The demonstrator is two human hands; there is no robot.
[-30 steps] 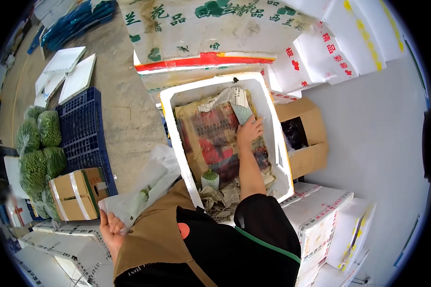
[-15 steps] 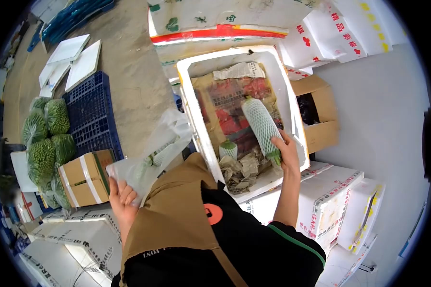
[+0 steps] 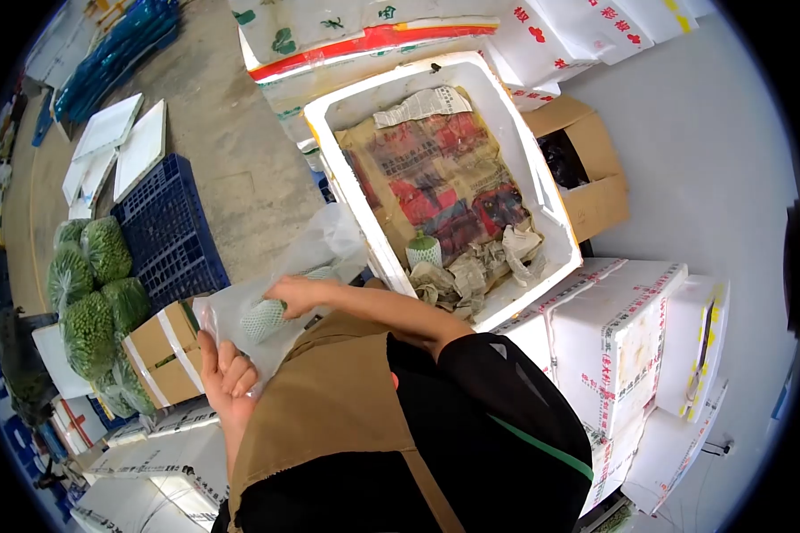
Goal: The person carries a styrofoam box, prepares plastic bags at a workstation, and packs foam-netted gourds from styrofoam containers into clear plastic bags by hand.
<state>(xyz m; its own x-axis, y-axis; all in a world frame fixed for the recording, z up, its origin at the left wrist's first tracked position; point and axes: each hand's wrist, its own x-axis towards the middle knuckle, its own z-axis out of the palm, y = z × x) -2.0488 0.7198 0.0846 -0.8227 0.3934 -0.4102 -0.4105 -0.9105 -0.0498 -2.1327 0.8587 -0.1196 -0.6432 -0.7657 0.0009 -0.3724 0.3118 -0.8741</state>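
Netted vegetable (image 3: 262, 322) lies at the clear plastic bag (image 3: 329, 233), left of the foam box (image 3: 507, 124); inside or against the film, can't tell. Your right hand (image 3: 299, 294) has fingers curled at the vegetable's green end; hold partly hidden, can't tell if they grip it. Your left hand (image 3: 229, 382), farther left of the box, has fingers folded round the bag's edge. Near end of the box: second netted vegetable (image 3: 423, 251) beside crumpled paper (image 3: 471, 271). Well left of the box: cardboard carton (image 3: 162, 355), bagged green produce (image 3: 89, 324), blue pallet (image 3: 173, 222).
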